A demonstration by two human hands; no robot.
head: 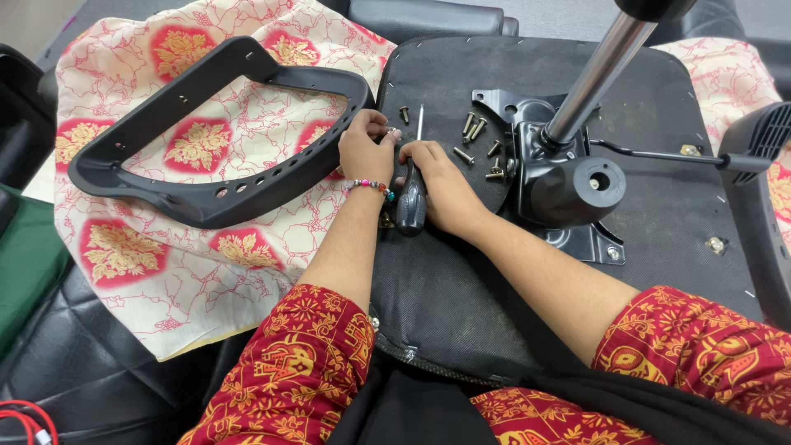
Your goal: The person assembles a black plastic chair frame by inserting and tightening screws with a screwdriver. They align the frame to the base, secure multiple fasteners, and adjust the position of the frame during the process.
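Head view: person sits over an upturned chair seat (461, 280), black fabric underside facing up, resting on the lap.

Right hand (445, 185) is closed around a screwdriver (412, 198): dark handle in the palm, shaft pointing away from the body, tip up near the seat's far-left edge. Left hand (362, 148) sits just beside it, fingers pinched together at the seat edge, touching the shaft area. Whether it holds a screw there, cannot tell; fingers hide it. Beaded bracelet (369, 185) on the left wrist.

Loose screws (478, 140) lie scattered on the seat just right of the hands, between the hands and the metal mechanism (568, 181). One more screw (404, 114) lies alone above the left hand. Mechanism is bolted near the seat's centre-right; chrome gas column (597, 70) rises from it, tilted toward the upper right. Thin lever (659, 154) runs right from the mechanism to a black knob.

Black plastic armrest (214, 132), loop-shaped, lies left of the seat on a floral cloth (165, 280), cream with red and gold patches. Its right end is near the left hand, about at the seat edge. Second armrest (762, 189) partly in view at the right edge, next to the seat.

Sleeves are red with a gold print.
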